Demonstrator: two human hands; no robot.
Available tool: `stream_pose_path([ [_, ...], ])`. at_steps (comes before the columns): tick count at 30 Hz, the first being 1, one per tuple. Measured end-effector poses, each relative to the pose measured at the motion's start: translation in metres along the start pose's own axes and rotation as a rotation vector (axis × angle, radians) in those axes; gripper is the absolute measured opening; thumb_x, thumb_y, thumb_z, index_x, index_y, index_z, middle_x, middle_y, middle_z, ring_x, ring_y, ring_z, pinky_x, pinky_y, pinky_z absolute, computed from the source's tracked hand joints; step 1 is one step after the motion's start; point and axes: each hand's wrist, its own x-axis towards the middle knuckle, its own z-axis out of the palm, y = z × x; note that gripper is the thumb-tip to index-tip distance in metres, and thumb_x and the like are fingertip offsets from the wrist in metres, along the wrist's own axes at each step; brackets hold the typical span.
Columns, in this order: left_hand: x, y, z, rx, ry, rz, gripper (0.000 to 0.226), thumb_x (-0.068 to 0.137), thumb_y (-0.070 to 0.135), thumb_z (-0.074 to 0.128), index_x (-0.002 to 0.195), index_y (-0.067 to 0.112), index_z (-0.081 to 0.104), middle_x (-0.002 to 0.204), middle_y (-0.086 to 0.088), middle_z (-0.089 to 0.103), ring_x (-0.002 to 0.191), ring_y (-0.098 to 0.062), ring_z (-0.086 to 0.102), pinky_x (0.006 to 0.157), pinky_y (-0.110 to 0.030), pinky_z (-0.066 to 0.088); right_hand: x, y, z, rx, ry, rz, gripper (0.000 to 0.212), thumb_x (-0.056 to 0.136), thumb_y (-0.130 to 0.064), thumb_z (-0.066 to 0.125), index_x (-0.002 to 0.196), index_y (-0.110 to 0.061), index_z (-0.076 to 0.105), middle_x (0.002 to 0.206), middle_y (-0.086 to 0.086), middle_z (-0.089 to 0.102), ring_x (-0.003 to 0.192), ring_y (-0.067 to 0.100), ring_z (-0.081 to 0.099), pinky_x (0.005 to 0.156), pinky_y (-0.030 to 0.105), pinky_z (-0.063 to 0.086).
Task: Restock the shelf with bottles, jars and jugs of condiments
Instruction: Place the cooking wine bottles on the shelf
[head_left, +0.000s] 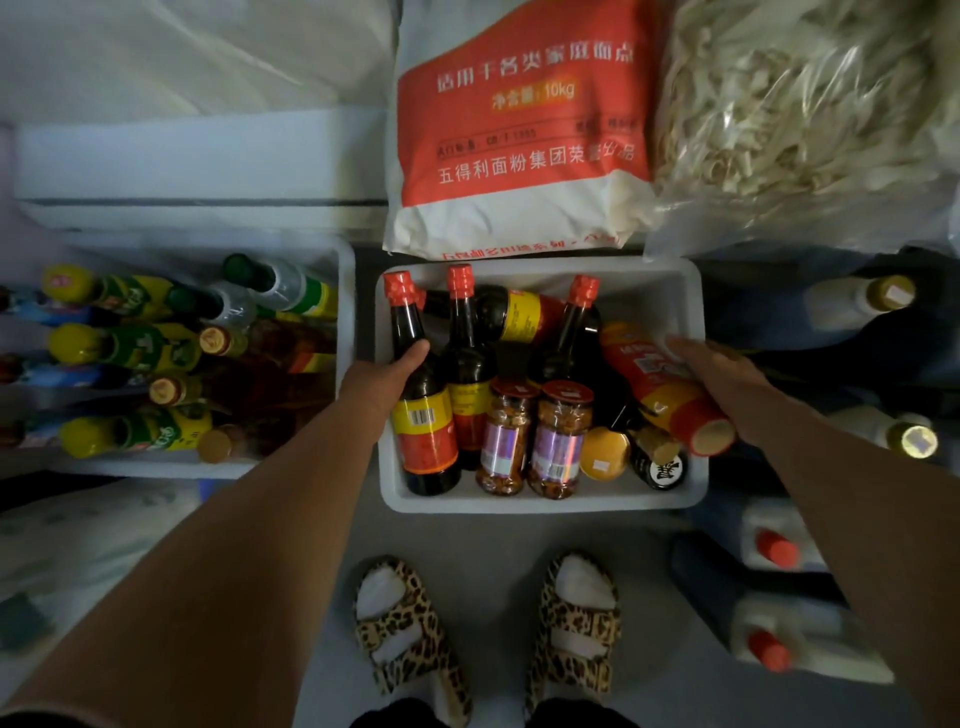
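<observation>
Bottles fill the white crate (540, 503) on the floor at your feet. Your left hand (387, 370) wraps the shoulder of a dark bottle (423, 395) at the crate's left wall. Your right hand (717, 376) lies on a tilted red bottle (652, 379) at the right side; whether its fingers curl round it, you cannot tell. These look like glass: heavy, slick, breakable. Take each at the waist, not the cap. Two jars (530, 439) stand in the middle. A second crate (345, 291) sits beside on the left, a flour sack (519, 130) behind, jugs (779, 597) near on the right; room is tight.
</observation>
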Motion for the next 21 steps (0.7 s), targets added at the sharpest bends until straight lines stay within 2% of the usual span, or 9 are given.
stream_pose_path([
  [2,-0.010,0.003,-0.004,0.023,0.007,0.028,0.080,0.076,0.058,0.076,0.133,0.006,0.052,0.127,-0.013,0.061,0.118,-0.033,0.058,0.094,-0.042,0.047,-0.011,-0.003,0.002,-0.063,0.043,-0.009,0.090,0.067,-0.079,0.070,0.141,-0.034,0.046,0.130,0.014,0.060,0.101,0.040,0.067,0.096,0.058,0.052],
  [6,-0.042,0.009,-0.020,0.067,-0.008,0.143,0.070,0.078,0.063,0.072,0.119,0.007,0.063,0.112,-0.010,0.068,0.104,-0.027,0.064,0.089,-0.041,0.052,-0.061,-0.020,0.013,-0.217,0.109,-0.127,0.077,0.089,-0.064,0.060,0.151,-0.025,0.036,0.144,0.015,0.048,0.120,0.037,0.056,0.105,0.050,0.045],
  [8,-0.067,0.015,-0.031,0.072,-0.033,0.186,0.064,0.080,0.062,0.071,0.111,0.006,0.068,0.107,-0.012,0.070,0.101,-0.029,0.066,0.093,-0.045,0.053,-0.092,-0.031,0.020,-0.263,0.110,-0.174,0.070,0.092,-0.059,0.059,0.148,-0.021,0.041,0.140,0.013,0.049,0.120,0.033,0.053,0.099,0.041,0.044],
  [11,-0.107,0.027,-0.053,0.043,-0.029,0.213,0.061,0.075,0.068,0.070,0.099,0.012,0.069,0.104,-0.009,0.069,0.099,-0.027,0.065,0.095,-0.046,0.052,-0.137,-0.050,0.032,-0.305,0.068,-0.229,0.048,0.095,-0.052,0.060,0.130,-0.020,0.053,0.115,0.007,0.053,0.100,0.022,0.051,0.085,0.034,0.040],
  [14,-0.143,0.035,-0.092,0.102,0.010,0.232,0.058,0.086,0.063,0.063,0.108,0.009,0.067,0.106,-0.009,0.065,0.101,-0.027,0.061,0.088,-0.036,0.046,-0.180,-0.066,0.047,-0.413,0.014,-0.325,0.028,0.096,-0.051,0.058,0.106,-0.024,0.058,0.106,0.003,0.062,0.092,0.019,0.056,0.085,0.035,0.046],
  [15,-0.152,0.035,-0.106,0.132,0.019,0.249,0.060,0.088,0.062,0.059,0.108,0.006,0.068,0.104,-0.011,0.067,0.100,-0.028,0.062,0.087,-0.036,0.045,-0.193,-0.070,0.053,-0.460,-0.006,-0.365,0.028,0.096,-0.051,0.057,0.106,-0.024,0.060,0.105,0.001,0.065,0.091,0.017,0.059,0.084,0.035,0.049],
  [17,-0.167,0.031,-0.138,0.133,0.047,0.275,0.056,0.090,0.061,0.058,0.098,0.007,0.072,0.094,-0.016,0.070,0.095,-0.032,0.065,0.084,-0.038,0.049,-0.215,-0.075,0.066,-0.548,-0.037,-0.444,0.037,0.095,-0.053,0.058,0.119,-0.026,0.064,0.101,-0.003,0.069,0.085,0.012,0.062,0.071,0.028,0.047],
  [19,-0.178,0.023,-0.170,0.080,0.109,0.284,0.044,0.089,0.056,0.063,0.080,0.013,0.069,0.083,-0.015,0.070,0.090,-0.034,0.068,0.081,-0.039,0.051,-0.241,-0.081,0.084,-0.597,-0.042,-0.478,0.052,0.094,-0.053,0.061,0.137,-0.025,0.055,0.094,-0.007,0.064,0.078,0.009,0.060,0.058,0.021,0.041],
  [21,-0.180,0.005,-0.199,-0.014,0.138,0.269,0.043,0.085,0.056,0.069,0.086,0.013,0.069,0.085,-0.009,0.072,0.088,-0.028,0.069,0.082,-0.042,0.052,-0.258,-0.083,0.107,-0.580,-0.066,-0.488,0.060,0.092,-0.052,0.065,0.144,-0.025,0.050,0.090,-0.007,0.062,0.072,0.007,0.060,0.052,0.018,0.040],
])
